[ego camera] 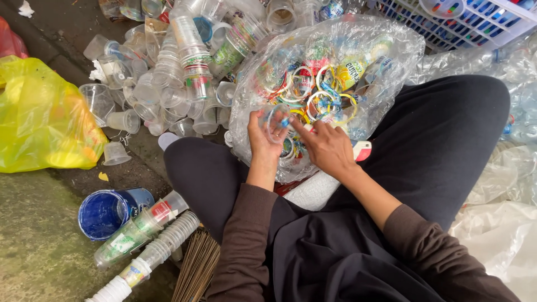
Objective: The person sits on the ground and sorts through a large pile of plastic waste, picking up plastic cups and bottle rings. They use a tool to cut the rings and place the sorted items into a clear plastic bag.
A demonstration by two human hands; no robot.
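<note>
Your hands meet over a clear plastic bag [386,50] of coloured cup rims on your lap.

Your left hand [263,140] pinches a clear plastic ring [278,120] with a blue bit, fingers closed on it; your right hand [327,148] touches it from 3 o'clock, fingers extended. At 10 o'clock lies a heap of clear cups [168,72] with red-and-green printed bands. A yellow bag [39,117] sits at 9 o'clock, a blue tub [103,212] and stacked cups [140,229] at 7 o'clock, a white basket [481,22] at 1 o'clock.
</note>
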